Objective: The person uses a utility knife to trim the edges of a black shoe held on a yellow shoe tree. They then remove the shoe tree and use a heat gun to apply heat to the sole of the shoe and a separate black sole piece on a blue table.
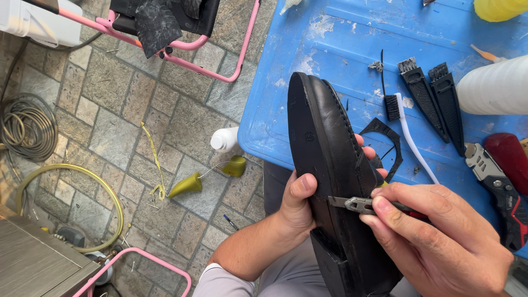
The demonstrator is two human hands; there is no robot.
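A black leather shoe (324,143) stands on edge in front of me, sole to the left, toe pointing away. My left hand (300,206) grips it from the sole side, thumb on the sole edge and fingertips showing past the upper. My right hand (434,242) holds a utility knife (355,204) with a metal front and red body; its blade tip touches the shoe near the sole seam, just beside my left thumb.
A blue plastic table (341,38) carries a white-handled brush (410,135), two black brushes (434,99), a second red-and-grey knife (498,187), a white bottle (495,85) and a black leather scrap (388,129). On the stone floor lie a white bottle (224,139), yellow-green cones (187,184), hoses and pink chair frames.
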